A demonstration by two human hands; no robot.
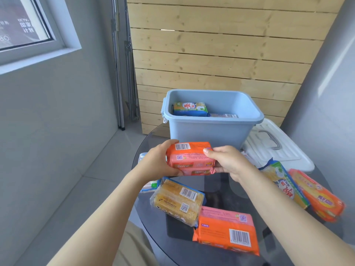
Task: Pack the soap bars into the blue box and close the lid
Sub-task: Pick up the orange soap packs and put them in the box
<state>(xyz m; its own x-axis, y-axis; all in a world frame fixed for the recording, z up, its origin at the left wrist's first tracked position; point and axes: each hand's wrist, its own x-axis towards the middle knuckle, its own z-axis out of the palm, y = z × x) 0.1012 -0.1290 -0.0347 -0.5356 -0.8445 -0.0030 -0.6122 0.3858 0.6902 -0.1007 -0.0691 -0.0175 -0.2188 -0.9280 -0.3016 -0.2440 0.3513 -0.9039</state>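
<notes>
Soap pack [191,159]: an orange and pink wrapped pack, held in the air between both hands, just in front of the blue box [211,121] and above the worktop [215,187].
Hidden or unclear: the box's near wall covers most of its inside; one green and yellow bar [190,108] shows at its far left, and beside it only the barcode edge of another bar [223,115]. The print on the wrappers is too small to read. A small bluish thing [142,157] past the left hand is mostly covered. The worktop's near edge is cut off at the bottom.
Left hand [158,160]: fingers curled round the pack's left end, thumb underneath at the near edge.
Right hand [228,160]: thumb on top of the pack's right end, fingers below, pinching it.
Arms: both bare forearms reach forward from the lower corners and meet at the pack.
Below the hands: a yellow pack [178,201] and an orange pack [227,230] lie on the worktop.
Right of the right hand: a yellow and green pack [284,184] and another orange pack [318,196], touching.
Lid [276,146]: white with a grey handle, lying flat beside the box, beyond the right hand.
</notes>
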